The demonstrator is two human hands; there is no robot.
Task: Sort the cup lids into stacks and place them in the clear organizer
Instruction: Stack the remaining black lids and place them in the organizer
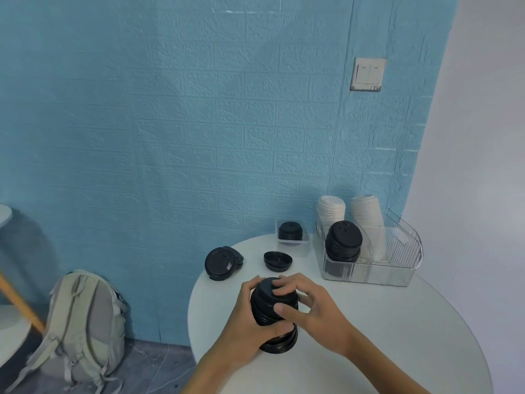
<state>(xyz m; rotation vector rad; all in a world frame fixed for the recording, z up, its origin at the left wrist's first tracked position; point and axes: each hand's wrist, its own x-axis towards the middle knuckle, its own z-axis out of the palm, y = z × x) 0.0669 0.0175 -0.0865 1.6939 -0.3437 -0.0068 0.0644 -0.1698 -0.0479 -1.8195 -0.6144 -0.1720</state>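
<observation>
Nearest the camera, both hands hold a stack of black lids (pixel 272 314) standing on the round white worktop (pixel 369 322). The left hand (pixel 250 317) wraps its grip round the lower side of the stack, and the right hand (pixel 306 302) grips the top, fingers over the uppermost lid and thumb on the front. To do this step well, I would press the lids square so each rim nests into the one below, then lift with the left hand low and the right hand steadying the top, since a tall stack looks likely to lean. The lids are matte black, domed, with ridged rims. Farther off lie a loose black lid (pixel 277 261) and a small leaning pile (pixel 223 263) at the worktop's left edge. Beyond, a short black stack (pixel 290 231) sits in a small clear tray (pixel 294 241). The clear organizer (pixel 397 268) at the right holds a black stack (pixel 343 241) and two white stacks (pixel 331 213)
</observation>
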